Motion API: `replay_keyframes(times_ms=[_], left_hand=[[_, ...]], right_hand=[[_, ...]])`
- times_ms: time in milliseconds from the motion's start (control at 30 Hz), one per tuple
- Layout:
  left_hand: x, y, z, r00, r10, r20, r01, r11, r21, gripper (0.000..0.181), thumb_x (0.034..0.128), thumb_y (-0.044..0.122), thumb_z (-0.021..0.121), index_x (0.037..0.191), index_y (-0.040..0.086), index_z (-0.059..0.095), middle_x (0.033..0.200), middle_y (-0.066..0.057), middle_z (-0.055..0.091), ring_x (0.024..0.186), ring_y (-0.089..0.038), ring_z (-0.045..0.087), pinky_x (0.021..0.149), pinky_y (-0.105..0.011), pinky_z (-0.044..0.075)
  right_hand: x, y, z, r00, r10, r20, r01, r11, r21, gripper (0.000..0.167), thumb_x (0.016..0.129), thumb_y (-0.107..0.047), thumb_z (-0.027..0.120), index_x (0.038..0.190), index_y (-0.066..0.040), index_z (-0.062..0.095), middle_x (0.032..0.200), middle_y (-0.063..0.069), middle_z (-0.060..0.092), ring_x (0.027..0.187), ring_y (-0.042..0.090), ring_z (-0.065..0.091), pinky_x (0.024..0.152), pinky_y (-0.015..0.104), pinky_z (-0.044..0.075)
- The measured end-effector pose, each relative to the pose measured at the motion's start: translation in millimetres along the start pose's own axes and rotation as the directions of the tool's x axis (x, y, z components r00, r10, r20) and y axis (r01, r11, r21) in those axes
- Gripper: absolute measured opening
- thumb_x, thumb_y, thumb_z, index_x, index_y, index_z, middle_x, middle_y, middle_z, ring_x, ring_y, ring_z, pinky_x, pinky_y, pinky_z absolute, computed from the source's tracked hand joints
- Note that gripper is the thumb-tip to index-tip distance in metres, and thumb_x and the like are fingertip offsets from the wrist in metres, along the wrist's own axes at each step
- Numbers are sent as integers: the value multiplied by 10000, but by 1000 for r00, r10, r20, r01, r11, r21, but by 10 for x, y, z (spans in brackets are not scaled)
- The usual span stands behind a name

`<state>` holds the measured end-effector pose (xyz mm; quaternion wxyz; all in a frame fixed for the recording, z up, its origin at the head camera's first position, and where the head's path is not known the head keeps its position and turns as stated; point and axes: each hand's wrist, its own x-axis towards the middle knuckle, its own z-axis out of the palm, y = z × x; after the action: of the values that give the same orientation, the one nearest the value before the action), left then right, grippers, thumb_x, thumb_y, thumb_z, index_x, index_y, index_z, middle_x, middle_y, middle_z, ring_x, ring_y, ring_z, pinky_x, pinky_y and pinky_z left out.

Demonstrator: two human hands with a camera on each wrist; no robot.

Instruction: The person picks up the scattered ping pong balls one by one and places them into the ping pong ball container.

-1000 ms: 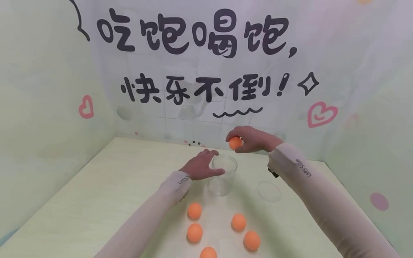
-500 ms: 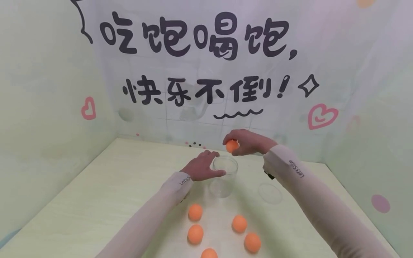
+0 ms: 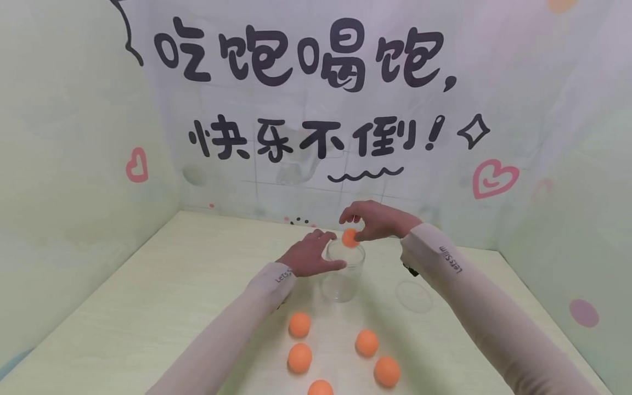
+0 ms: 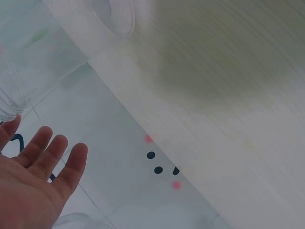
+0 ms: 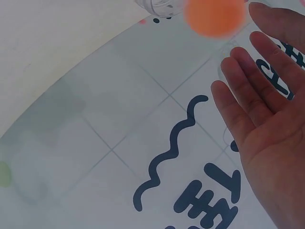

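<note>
A clear jar [image 3: 342,286] stands upright on the table. My left hand [image 3: 307,255] holds it by the rim, thumb on the near side and index finger on the far side. In the left wrist view the index fingertip of that hand [image 4: 38,176] meets the jar's rim [image 4: 10,107], its other fingers spread. An orange ball [image 3: 350,238], like a ping-pong ball, is at the jar's mouth. Just above it, my right hand [image 3: 377,219] has its fingers parted. The right wrist view shows the blurred ball [image 5: 215,14] apart from the fingers [image 5: 248,90].
Several more orange balls lie on the table [image 3: 148,285] in front of the jar, among them one ball [image 3: 299,325] at the left and another ball [image 3: 387,371] at the right. A clear round lid [image 3: 413,296] lies right of the jar. Printed walls enclose the back and sides.
My right hand has moved slightly left and down over the jar, and its fingers have let go of the ball, which has dropped to the mouth. My left hand stays at the rim.
</note>
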<state>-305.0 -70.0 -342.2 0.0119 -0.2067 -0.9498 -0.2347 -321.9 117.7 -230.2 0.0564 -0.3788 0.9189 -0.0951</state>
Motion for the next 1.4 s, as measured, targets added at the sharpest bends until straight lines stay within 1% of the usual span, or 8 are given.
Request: replay_keyframes(times_ms=[100,400,600,933,1033,1167,1267,1400], left_hand=[[1,7,1,1000,11,3,-11,1000,5,716,817,575,624,1377,164,452,1307,-95,502,1100,-244,538,903,-443,488],[-10,2,1,1000,17,-14,-17,1000,6,721,807,590,627,1356,150,466,1270,-103,514,1058,-258,562,876,-440,497],[-4,4,-16,1000,17,-12,-17,1000,7,713,812,573,631,1357,147,459,1278,-108,504,1054,-261,561,878,-441,495],[-2,-9,1,999,33,-17,-33,999,-1,685,814,567,638,1342,164,466,1267,-102,505,1048,-248,545,855,-440,499],[-1,-14,2,999,36,-13,-36,999,-4,682,818,567,634,1343,167,461,1271,-102,503,1060,-244,537,858,-436,498],[-2,-18,1,1000,31,-1,-31,999,-9,700,824,570,626,1362,158,448,1296,-103,491,1087,-245,531,876,-437,493],[-4,-19,5,1000,29,3,-29,999,-14,717,825,575,622,1381,162,437,1319,-101,483,1117,-249,529,898,-444,487],[-9,-25,11,999,36,2,-36,999,-22,727,829,578,619,1395,165,428,1333,-101,479,1154,-255,516,921,-454,476]], right_hand=[[-12,3,5,1000,3,14,-3,1000,3,384,798,-37,701,1171,-96,629,1177,68,620,1068,261,560,939,416,470],[-54,18,4,1000,4,14,-4,1000,-13,377,800,-36,702,1166,-87,628,1167,75,624,1071,278,564,942,422,467],[-80,5,-22,1000,11,14,-11,1000,-5,377,801,-31,701,1168,-81,630,1178,84,623,1091,312,563,948,431,463],[-118,-23,-8,1000,2,11,-2,1000,7,376,799,-34,699,1165,-88,635,1172,69,629,1073,280,570,943,422,467],[-139,-42,9,1000,-28,5,28,1000,0,373,795,-34,697,1160,-87,637,1157,62,634,1051,262,577,934,414,472],[-177,-65,54,996,-91,-4,91,996,-7,374,793,-29,688,1161,-67,634,1148,74,632,1035,272,585,922,408,473],[-230,-105,91,988,-153,-7,153,988,-4,381,791,-22,685,1167,-53,629,1149,90,626,1028,276,585,917,412,474],[-329,-177,143,975,-223,-18,223,975,-18,385,788,-34,697,1165,-80,632,1132,49,625,1011,225,586,911,389,481]])
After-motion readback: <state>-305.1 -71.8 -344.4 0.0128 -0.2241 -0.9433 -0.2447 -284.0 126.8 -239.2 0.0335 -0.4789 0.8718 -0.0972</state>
